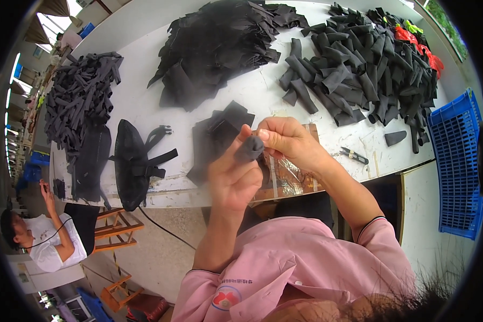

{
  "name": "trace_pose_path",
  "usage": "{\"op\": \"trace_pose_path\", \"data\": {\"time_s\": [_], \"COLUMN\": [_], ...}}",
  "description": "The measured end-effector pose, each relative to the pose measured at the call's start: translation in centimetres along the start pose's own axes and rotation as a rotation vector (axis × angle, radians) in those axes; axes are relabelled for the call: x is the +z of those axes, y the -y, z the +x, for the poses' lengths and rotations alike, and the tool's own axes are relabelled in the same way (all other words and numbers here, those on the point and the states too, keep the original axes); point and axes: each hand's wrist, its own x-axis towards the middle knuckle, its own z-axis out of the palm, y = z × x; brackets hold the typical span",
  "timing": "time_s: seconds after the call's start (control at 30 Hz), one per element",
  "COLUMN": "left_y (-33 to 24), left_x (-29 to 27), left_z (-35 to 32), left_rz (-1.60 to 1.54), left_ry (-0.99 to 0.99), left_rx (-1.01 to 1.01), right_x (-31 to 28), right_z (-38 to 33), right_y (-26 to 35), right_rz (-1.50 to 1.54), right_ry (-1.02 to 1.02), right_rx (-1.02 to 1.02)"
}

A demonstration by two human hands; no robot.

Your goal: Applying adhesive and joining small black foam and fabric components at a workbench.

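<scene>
In front of my chest, over the table's near edge, both hands meet at a small black fabric tube (249, 149), its rounded end facing up. My left hand (233, 180) is closed around it, slightly blurred. The thumb and index finger of my right hand (290, 140) pinch the tube's upper edge; its other fingers are curled below. Just behind my left hand lie flat black fabric pieces (212, 137) in a loose stack. A brown board with clear tape (292, 174) sits beneath my right hand. Black thread snips (354, 155) rest right of my right forearm.
On the white table (139, 102) are a heap of flat black fabric (209, 48), black tubes (354, 70) at right, and narrow rolled pieces (80, 102) at left. A black strapped pouch (131, 163) lies left. A blue crate (456, 166) stands right; a seated person (53, 236) is left.
</scene>
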Motion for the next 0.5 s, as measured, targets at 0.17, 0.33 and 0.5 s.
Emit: {"op": "trace_pose_path", "data": {"time_s": [0.17,0.33,0.5], "left_y": [0.0,1.6,-0.1], "left_x": [-1.4,-1.8,0.6], "left_z": [-0.5,-0.5,0.6], "left_rz": [0.205,0.95,1.88], "left_ry": [-0.041,-0.377,0.037], "left_rx": [0.09,0.429,0.912], "right_x": [-0.1,-0.4,-0.7], "right_z": [-0.5,-1.8,-2.3], "right_y": [-2.1,-4.9,-3.8], "right_rz": [0.011,0.081,-0.295], "right_ry": [-0.039,-0.167,-0.323], "right_rx": [0.035,0.027,-0.089]}}
